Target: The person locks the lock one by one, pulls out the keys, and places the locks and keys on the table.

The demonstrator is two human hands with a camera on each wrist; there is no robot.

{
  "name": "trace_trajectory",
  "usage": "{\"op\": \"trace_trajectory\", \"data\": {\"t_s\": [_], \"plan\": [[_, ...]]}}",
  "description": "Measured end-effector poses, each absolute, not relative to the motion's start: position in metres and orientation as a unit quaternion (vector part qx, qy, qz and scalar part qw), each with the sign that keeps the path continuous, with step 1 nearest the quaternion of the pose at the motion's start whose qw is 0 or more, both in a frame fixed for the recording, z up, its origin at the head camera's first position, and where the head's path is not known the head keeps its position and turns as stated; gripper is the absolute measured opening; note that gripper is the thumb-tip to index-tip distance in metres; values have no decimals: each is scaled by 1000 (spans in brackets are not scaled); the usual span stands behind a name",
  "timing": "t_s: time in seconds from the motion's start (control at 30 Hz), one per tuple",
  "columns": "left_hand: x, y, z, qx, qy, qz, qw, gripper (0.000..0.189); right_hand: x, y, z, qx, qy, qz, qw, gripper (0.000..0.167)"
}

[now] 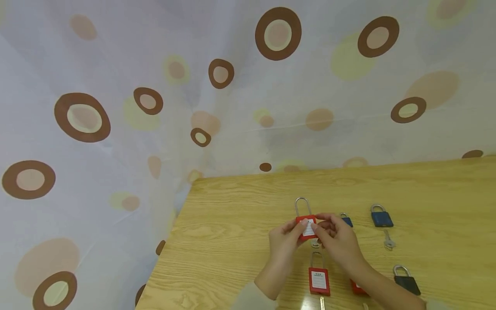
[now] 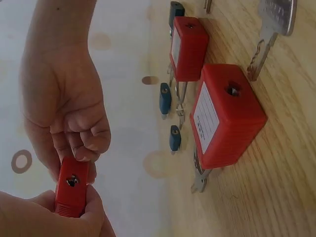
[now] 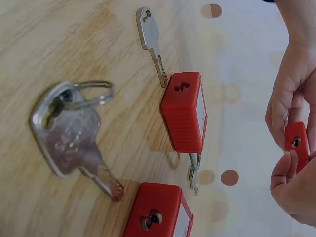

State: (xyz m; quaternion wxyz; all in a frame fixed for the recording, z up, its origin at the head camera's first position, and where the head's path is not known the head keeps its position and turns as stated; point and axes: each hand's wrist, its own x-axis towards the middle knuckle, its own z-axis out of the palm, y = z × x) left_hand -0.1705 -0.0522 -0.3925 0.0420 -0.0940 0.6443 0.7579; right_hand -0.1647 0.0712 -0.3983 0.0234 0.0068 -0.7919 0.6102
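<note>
A red padlock point(image 1: 307, 236) with a white label and a long metal shackle is held up above the table, its shackle pointing away. My left hand point(image 1: 282, 247) grips its left side, thumb across the label. At its right edge my right hand point(image 1: 342, 243) pinches the body between thumb and fingers. The keyhole in the padlock's underside shows in the left wrist view, with no key in it. Just beneath the hands a key point(image 1: 315, 243) lies partly covered. Nearer to me rests another red padlock point(image 1: 319, 287) with a white label.
A third red padlock point(image 1: 358, 287) is partly hidden by the right forearm. To the right lie a blue padlock point(image 1: 382, 218), a smaller blue padlock point(image 1: 347, 221), a black padlock point(image 1: 407, 284) and a key point(image 1: 389, 243). Behind the wooden table point(image 1: 232, 202) hangs a patterned cloth point(image 1: 240, 99).
</note>
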Motion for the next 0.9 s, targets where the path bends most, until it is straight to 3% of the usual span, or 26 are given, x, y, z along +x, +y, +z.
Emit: {"op": "trace_trajectory", "data": {"t_s": [0.23,0.5,0.9], "plan": [[-203,-41,-400,-88,731,676,47,35,-189,76,-403,-75,-794,603,5,36],[-228,-34,-430,-24,826,563,-32,14,-215,78,-429,-112,-809,576,28,32],[-247,-26,-445,-64,862,502,-25,5,-230,73,-449,-137,-834,535,-1,27]]}}
